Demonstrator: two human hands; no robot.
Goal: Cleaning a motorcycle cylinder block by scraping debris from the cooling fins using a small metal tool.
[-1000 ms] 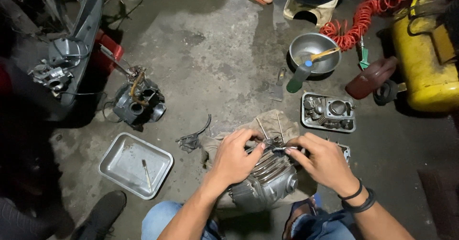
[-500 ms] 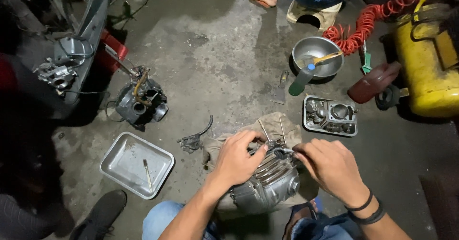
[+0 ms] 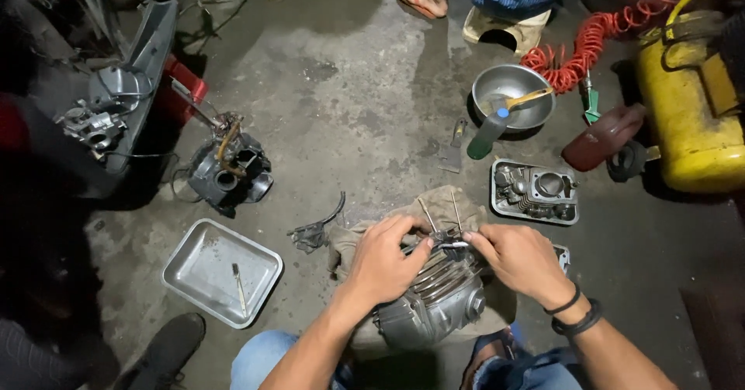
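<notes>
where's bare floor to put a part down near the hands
Bare concrete runs between the dark engine part and the steel bowl. The metal tray is nearly bare. Crowded right of the finned cylinder, around the parts tray.

Both forearms reach forward from the bottom of the view and angle toward each other, so the two hands meet near the middle. The left hand [image 3: 384,260] is palm down, its fingers curled and the thumb stretched toward the other hand. The right hand [image 3: 518,258] is also palm down, its fingertips pinched together close to the left thumb, with two dark bands around its wrist.
</notes>
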